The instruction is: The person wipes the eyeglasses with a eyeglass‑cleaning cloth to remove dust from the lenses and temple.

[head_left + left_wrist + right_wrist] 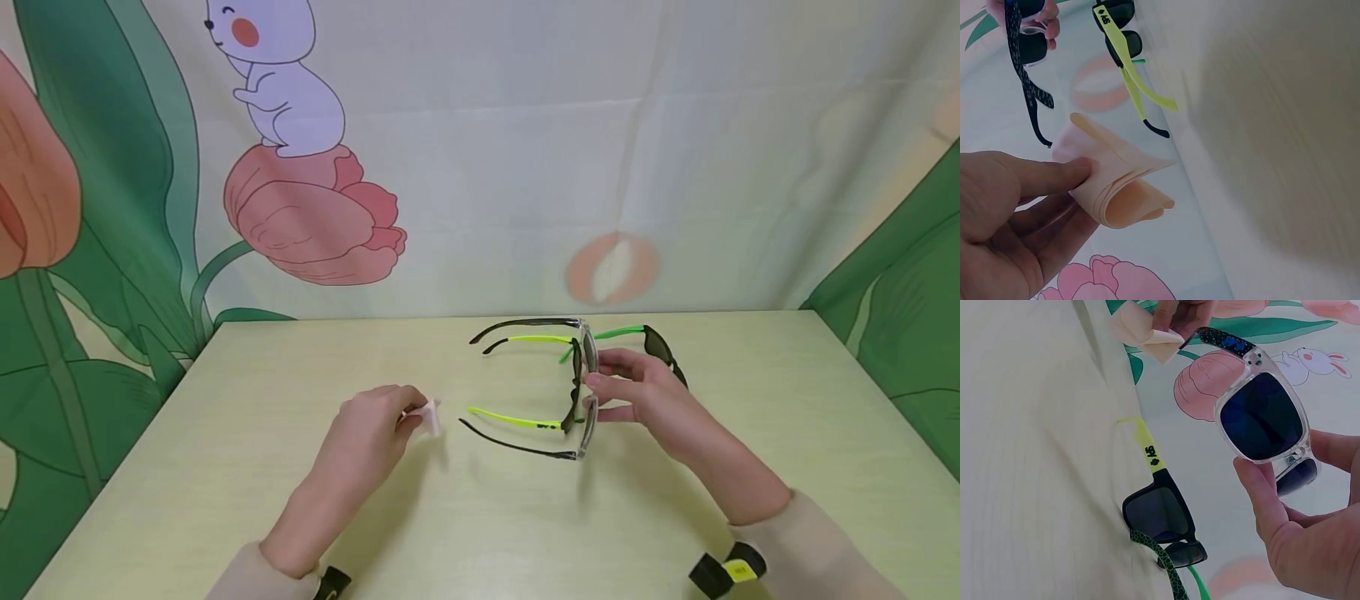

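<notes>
In my right hand (pixel 648 396) I hold clear-framed sunglasses (pixel 1262 415) with dark lenses and black speckled temples, thumb and fingers pinching them around the bridge. They are raised over the table, temples unfolded and pointing left. My left hand (pixel 375 425) pinches a thin, pale pink folded cloth (pixel 1116 169) between thumb and fingers, left of the temple tips. Below the clear pair, sunglasses with a black front and neon yellow temples (pixel 1157 509) stand on the table, partly overlapped in the head view.
Behind my right hand is another pair of sunglasses (pixel 660 346) with dark lenses and green temples. The pale wooden table (pixel 187 492) ends at a printed curtain (pixel 480 167) showing tulips and a white rabbit. Black bands sit near both sleeves.
</notes>
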Available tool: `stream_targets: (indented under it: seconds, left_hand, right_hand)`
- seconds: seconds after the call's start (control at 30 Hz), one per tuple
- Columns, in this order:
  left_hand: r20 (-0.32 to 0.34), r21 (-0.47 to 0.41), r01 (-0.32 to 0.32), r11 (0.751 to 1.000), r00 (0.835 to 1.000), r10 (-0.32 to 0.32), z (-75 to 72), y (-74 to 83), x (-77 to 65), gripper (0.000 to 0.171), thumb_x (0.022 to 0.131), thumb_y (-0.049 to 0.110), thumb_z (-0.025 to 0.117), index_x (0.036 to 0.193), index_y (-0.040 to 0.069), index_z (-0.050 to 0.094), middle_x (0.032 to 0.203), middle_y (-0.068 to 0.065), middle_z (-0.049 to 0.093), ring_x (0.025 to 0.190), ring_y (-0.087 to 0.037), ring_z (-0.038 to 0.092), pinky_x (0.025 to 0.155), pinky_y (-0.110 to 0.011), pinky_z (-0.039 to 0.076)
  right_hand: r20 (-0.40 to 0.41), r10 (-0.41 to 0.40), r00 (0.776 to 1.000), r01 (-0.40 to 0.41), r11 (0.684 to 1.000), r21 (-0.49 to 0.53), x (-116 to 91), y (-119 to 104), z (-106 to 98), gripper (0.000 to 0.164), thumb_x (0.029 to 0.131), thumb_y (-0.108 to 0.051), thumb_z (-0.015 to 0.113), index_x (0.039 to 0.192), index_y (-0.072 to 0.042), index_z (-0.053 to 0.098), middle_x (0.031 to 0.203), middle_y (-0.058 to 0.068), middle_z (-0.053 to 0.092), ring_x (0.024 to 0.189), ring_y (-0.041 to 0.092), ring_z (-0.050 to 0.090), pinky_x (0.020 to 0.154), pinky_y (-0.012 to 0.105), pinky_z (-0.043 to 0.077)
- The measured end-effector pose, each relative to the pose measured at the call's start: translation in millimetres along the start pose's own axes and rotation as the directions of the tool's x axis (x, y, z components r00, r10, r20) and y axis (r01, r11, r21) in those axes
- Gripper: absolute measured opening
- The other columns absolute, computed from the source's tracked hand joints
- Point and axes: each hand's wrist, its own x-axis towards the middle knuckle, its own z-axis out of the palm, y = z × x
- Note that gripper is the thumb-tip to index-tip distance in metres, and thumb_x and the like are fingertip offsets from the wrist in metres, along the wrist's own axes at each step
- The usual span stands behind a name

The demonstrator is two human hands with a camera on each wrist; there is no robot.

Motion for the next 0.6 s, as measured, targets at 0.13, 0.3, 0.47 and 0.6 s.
stream_targets:
  seconds: [0.13, 0.3, 0.47, 0.6]
  left_hand:
    - [0.04, -0.009, 0.022, 1.0, 0.999, -0.022, -0.7, 0.7, -2.1, 0.014, 0.083, -0.003, 0.083, 0.091, 0.006, 0.076, 0.085, -0.002, 0.073, 0.071, -0.014, 0.065, 0.064, -0.03, 0.055]
    - [0.132, -0.022, 0.067, 0.998, 0.989, -0.063, 1.6, 3.9, -5.0, 0.015, 0.083, -0.004, 0.082, 0.09, 0.008, 0.075, 0.084, 0.001, 0.071, 0.068, -0.011, 0.061, 0.061, -0.028, 0.053]
    - [0.192, -0.035, 0.089, 0.995, 0.978, -0.081, 4.6, 8.1, -9.6, 0.017, 0.083, -0.006, 0.081, 0.088, 0.01, 0.075, 0.083, 0.002, 0.071, 0.069, -0.011, 0.06, 0.061, -0.028, 0.052]
    - [0.202, -0.048, 0.083, 0.995, 0.977, -0.072, 5.6, 12.5, -13.1, 0.018, 0.083, -0.005, 0.081, 0.086, 0.012, 0.075, 0.082, 0.004, 0.071, 0.07, -0.01, 0.061, 0.062, -0.028, 0.052]
  right_hand:
    - [0.0, 0.013, 1.0, -0.013, 0.999, 0.048, 12, 2, 2, 0.05, 0.102, -0.015, 0.063, 0.14, 0.012, 0.045, 0.124, 0.019, 0.055, 0.099, 0.023, 0.068, 0.091, 0.042, 0.058]
    - [0.014, 0.038, 0.999, -0.039, 0.995, 0.095, 26, 4, 7, 0.059, 0.102, -0.016, 0.063, 0.145, 0.014, 0.037, 0.126, 0.02, 0.055, 0.096, 0.022, 0.069, 0.095, 0.042, 0.057]
    - [0.02, 0.071, 0.997, -0.073, 0.99, 0.118, 40, 6, 16, 0.065, 0.103, -0.017, 0.061, 0.149, 0.015, 0.03, 0.136, 0.027, 0.05, 0.097, 0.023, 0.068, 0.096, 0.039, 0.056]
    - [0.041, 0.096, 0.995, -0.1, 0.987, 0.125, 51, 9, 26, 0.061, 0.103, -0.017, 0.061, 0.147, 0.015, 0.034, 0.141, 0.032, 0.044, 0.099, 0.025, 0.068, 0.097, 0.042, 0.055]
